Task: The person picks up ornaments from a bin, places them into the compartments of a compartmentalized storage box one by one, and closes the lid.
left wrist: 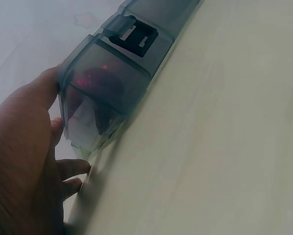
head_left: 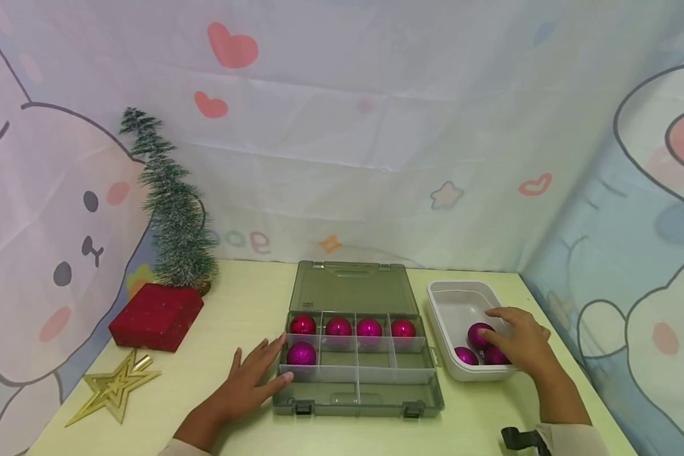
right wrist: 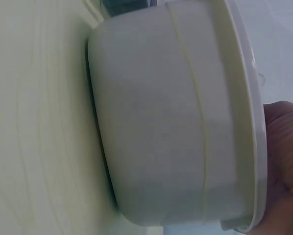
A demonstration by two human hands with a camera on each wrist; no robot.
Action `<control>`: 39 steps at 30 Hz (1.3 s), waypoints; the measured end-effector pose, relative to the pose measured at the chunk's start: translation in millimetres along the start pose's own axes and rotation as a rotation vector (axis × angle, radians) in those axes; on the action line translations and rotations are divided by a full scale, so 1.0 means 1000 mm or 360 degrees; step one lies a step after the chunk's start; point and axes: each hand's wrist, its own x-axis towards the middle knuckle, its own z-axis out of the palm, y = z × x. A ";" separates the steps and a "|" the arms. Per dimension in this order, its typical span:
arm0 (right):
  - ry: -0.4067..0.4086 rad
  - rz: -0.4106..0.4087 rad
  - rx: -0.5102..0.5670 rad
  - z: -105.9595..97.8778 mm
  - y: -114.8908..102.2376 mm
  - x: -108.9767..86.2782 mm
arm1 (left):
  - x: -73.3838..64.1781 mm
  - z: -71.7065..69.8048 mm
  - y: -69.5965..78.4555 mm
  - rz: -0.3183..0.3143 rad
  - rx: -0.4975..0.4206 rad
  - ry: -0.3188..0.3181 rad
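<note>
A dark translucent divided box (head_left: 329, 408) stands with its lid (head_left: 353, 288) raised. Shiny red-pink Christmas baubles, such as this bauble (head_left: 338, 327), fill each back-row compartment; a glittery magenta bauble (head_left: 301, 353) sits in the leftmost one of the middle row. My left hand (head_left: 249, 382) rests at the box's left side, fingers extended, thumb over the rim. My right hand (head_left: 521, 339) reaches into a white tub (head_left: 450, 361), its thumb over a glittery magenta bauble (head_left: 475, 332) and index finger stretched above it. Two more magenta baubles (head_left: 465, 356) lie beside that one. In the right wrist view the tub wall hides the fingers.
A small frosted Christmas tree (head_left: 173, 209) stands at the back left, behind a red box (head_left: 156, 316). In front of that lies a gold star topper (head_left: 114, 386). A printed cloth (head_left: 342, 158) hangs behind the table.
</note>
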 end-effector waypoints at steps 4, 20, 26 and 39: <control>-0.0061 0.0010 -0.0010 -0.001 0.008 0.003 | 0.000 -0.001 0.002 0.0000 -0.0005 0.0004; -0.0329 0.0053 -0.0048 -0.005 0.016 0.017 | -0.002 -0.001 0.003 0.0006 0.0011 0.0014; -0.0389 0.0032 -0.0006 -0.006 0.016 0.020 | -0.003 -0.002 0.005 -0.0008 0.0006 0.0009; -0.0422 0.0076 -0.0088 -0.007 0.015 0.023 | -0.001 0.000 0.001 -0.0006 -0.0007 0.0003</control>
